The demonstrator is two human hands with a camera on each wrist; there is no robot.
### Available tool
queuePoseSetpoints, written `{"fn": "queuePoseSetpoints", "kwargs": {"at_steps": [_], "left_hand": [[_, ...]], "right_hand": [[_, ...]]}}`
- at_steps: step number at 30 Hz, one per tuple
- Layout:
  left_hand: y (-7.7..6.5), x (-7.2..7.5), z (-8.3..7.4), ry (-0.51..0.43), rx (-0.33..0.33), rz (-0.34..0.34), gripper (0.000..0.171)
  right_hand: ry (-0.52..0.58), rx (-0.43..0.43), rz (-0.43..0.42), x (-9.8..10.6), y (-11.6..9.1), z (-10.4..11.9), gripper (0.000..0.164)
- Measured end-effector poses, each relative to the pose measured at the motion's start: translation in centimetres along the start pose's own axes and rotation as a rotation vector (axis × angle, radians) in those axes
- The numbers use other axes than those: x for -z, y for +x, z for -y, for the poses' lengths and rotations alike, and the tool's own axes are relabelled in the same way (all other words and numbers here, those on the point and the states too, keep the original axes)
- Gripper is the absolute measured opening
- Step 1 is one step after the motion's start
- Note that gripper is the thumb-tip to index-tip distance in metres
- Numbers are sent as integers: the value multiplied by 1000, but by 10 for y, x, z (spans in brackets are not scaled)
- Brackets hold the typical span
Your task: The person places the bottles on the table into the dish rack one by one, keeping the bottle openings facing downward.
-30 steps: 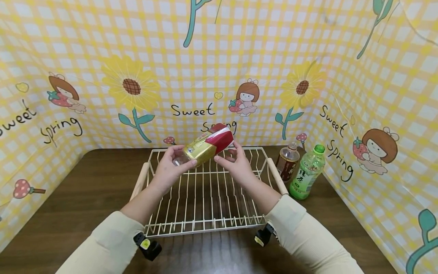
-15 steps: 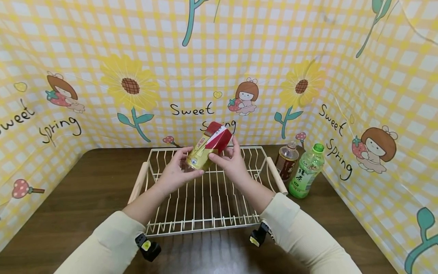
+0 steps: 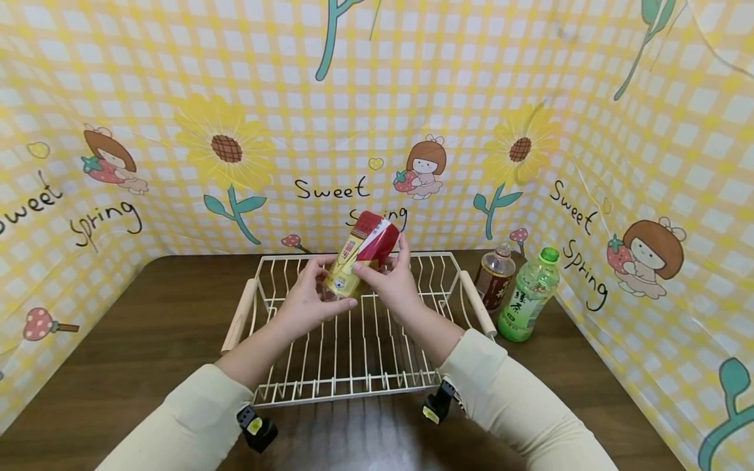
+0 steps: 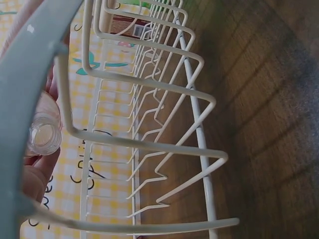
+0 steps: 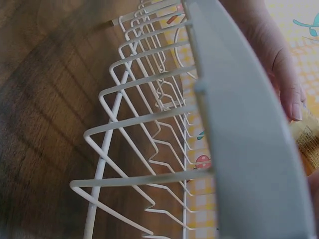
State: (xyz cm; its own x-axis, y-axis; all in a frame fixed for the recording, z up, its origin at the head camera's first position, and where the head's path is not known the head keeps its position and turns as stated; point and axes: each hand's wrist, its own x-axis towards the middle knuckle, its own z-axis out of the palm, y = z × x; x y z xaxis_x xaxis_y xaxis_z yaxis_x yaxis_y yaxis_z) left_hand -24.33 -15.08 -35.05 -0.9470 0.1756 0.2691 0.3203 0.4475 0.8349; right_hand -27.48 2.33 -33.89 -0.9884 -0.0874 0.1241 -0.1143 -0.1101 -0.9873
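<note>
A clear plastic bottle with a red and gold label is tilted above the white wire rack, its base end up and to the right. My left hand holds it round the lower-left neck end. My right hand grips the label, thumb across the front and fingers behind. In the left wrist view, the bottle's uncapped mouth shows beside the left fingers. The right wrist view has part of the gold label below the right hand, largely blocked by the rack.
Wooden handles flank the rack, the left handle and the right handle. Beyond the right one stand a brown-labelled bottle without a visible cap and a green bottle with a green cap. A checked cloth surrounds the wooden table.
The bottle has turned steeper, and its label's printed face has come round to the front. My right hand has moved left onto the label, its thumb now across it.
</note>
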Motion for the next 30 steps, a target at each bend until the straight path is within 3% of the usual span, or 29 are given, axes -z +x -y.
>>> {"fn": "queuePoseSetpoints", "kwargs": {"at_steps": [5,11,16,21,23,26,30], "left_hand": [[-2,8,-4,-22,-2,59,78],[-12,39,-9,108,-12,82,64],[-26,79,-3,201,77,119,61],[-34,107,24,258,224,154,75],[-38,111,36,232,288,151,80],[-43,109,53,117,348,143,82],[-45,101,66,-41,345,121,78]], "right_hand": [[26,1,13,0,3,4,108],[-31,-36,55,-2,9,11,107],[-107,-112,120,-7,13,17,107],[-130,-156,186,-16,19,23,106],[-147,-158,206,-20,22,23,106],[-160,-171,232,-27,29,21,107],[-170,-201,251,-36,38,15,107]]}}
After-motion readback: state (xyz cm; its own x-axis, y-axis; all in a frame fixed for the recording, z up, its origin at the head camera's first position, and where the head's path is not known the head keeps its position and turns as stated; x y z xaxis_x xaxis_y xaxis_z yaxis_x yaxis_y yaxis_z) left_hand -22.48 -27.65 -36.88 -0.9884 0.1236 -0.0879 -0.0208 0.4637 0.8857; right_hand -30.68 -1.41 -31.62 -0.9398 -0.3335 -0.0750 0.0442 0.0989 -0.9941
